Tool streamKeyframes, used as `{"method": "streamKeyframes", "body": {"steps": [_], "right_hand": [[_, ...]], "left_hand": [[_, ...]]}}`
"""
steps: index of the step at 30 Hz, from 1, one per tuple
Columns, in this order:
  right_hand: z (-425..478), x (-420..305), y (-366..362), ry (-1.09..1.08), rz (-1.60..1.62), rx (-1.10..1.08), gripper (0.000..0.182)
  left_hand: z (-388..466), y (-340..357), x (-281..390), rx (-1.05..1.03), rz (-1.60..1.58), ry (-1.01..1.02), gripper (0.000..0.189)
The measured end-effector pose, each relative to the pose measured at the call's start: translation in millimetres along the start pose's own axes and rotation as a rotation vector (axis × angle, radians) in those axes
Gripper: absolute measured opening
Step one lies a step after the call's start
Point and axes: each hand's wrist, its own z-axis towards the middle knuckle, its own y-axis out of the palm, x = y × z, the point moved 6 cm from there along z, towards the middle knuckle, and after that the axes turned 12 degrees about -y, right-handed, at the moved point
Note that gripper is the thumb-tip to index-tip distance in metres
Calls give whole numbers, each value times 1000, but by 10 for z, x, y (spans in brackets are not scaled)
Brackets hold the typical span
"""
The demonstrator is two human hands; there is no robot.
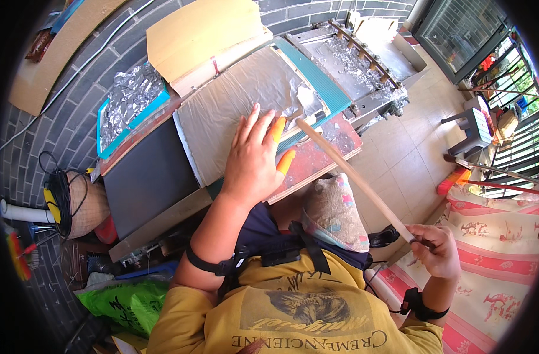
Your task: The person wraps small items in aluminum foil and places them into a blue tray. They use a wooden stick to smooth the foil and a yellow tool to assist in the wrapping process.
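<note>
My left hand [255, 155] rests palm down on a silvery sheet [234, 110] that looks like foil, creased and torn at its right corner. Yellow finger covers sit on its thumb and index finger. Its fingers are spread, with nothing seen in them. Out to the right, my right hand [436, 251] grips the near end of a long wooden stick [358, 177]. The stick slants up and left, its far tip over the sheet's right edge beside my left index finger. Under the sheet lies a teal ribbed mat [325, 84] on a worn red board [338, 139].
A blue tray [139, 119] at left holds crumpled foil [132, 93]. Behind stands a stack of tan boards [203, 40]. A metal frame [353, 57] strewn with foil scraps is at back right. A patterned cloth [336, 210] covers my knee. A plastic stool [470, 128] stands right.
</note>
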Motion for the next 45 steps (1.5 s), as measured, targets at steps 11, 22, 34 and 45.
{"method": "streamKeyframes", "body": {"steps": [11,22,34,45], "right_hand": [[86,-47,97,-45,-43,-56,30],[172,-50,213,-7,-10,-54,28],[145,-51,220,4,13,1,29],[111,-63,149,9,-34,53,29]], "left_hand": [[-10,-40,3,71,-49,25,53],[-62,-125,5,193,-121,85,40],[-69,-118,-1,188,-122,79,42],[69,-162,-17,181,-222,46,43]]}}
